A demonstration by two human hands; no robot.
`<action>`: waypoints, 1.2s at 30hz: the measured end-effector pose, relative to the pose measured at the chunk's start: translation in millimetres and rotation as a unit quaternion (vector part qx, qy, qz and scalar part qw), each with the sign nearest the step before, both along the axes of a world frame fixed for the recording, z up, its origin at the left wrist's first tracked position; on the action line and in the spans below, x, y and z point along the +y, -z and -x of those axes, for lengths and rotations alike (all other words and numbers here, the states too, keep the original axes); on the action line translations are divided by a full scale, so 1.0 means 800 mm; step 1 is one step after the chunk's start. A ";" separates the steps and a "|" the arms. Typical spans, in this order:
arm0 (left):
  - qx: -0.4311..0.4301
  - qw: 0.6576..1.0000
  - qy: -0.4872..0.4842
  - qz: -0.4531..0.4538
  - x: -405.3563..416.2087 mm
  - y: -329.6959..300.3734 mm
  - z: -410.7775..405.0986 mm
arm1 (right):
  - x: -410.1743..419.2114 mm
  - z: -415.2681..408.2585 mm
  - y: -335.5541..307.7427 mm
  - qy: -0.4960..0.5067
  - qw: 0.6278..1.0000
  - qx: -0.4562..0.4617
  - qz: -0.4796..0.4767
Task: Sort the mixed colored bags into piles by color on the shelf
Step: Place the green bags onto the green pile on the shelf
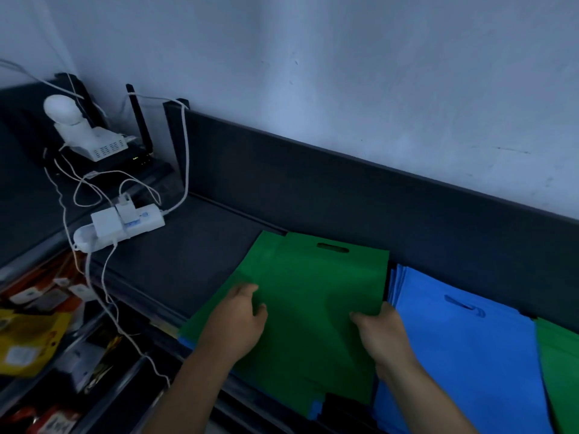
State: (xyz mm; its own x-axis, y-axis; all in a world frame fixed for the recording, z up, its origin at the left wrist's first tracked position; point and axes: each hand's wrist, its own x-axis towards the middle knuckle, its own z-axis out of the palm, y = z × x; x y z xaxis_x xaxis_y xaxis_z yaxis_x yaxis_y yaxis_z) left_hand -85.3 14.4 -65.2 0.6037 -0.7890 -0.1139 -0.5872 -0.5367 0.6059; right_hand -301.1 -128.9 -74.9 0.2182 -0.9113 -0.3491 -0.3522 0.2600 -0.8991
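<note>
both hands are down on the green bags (308,296), which sit as a loose stack on the dark shelf (175,258) against its back panel. left hand (239,321) rests on top of the stack near its left side, fingers loosely bent, not really clamping anything as far as i can see. right hand (380,332) has its thumb on top of the top green bag's right edge with the fingers tucked under, so it's pinching that edge. top bag has a die-cut handle slot at the far end. just beside it on the right is the blue bags (463,349) pile, fanned a bit, and another green bag (560,371) lies at the far right. bits of blue poke out under the green stack at the front. off to the left there's a white power strip (122,225) with chargers plugged in, plus a router (141,145) in the corner. no print on the bags, and the labels on the yellow packets (29,346) lower left are too blurry to read.
</note>
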 end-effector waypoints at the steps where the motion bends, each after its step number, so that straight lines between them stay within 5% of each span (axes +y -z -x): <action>1: 0.012 1.000 0.013 0.010 0.000 0.002 0.001 | 0.001 0.000 0.000 0.004 1.000 0.001 0.001; 7: 0.011 0.999 -0.029 0.042 0.002 -0.002 -0.013 | 0.001 0.000 -0.003 0.008 1.000 -0.001 0.003; 11: 0.034 0.998 0.057 -0.015 0.007 0.006 -0.008 | 0.008 -0.003 -0.007 -0.002 1.000 0.005 -0.009; 23: 0.083 0.994 0.017 0.070 0.016 0.010 -0.022 | 0.020 -0.003 -0.018 0.004 1.000 0.017 0.019; 29: -0.040 0.999 -0.007 -0.007 0.021 0.019 -0.019 | 0.026 0.007 -0.021 0.051 0.998 0.013 0.031; 36: -0.014 1.000 0.013 -0.005 0.022 0.010 0.000 | 0.039 0.004 -0.016 0.023 0.998 0.053 0.018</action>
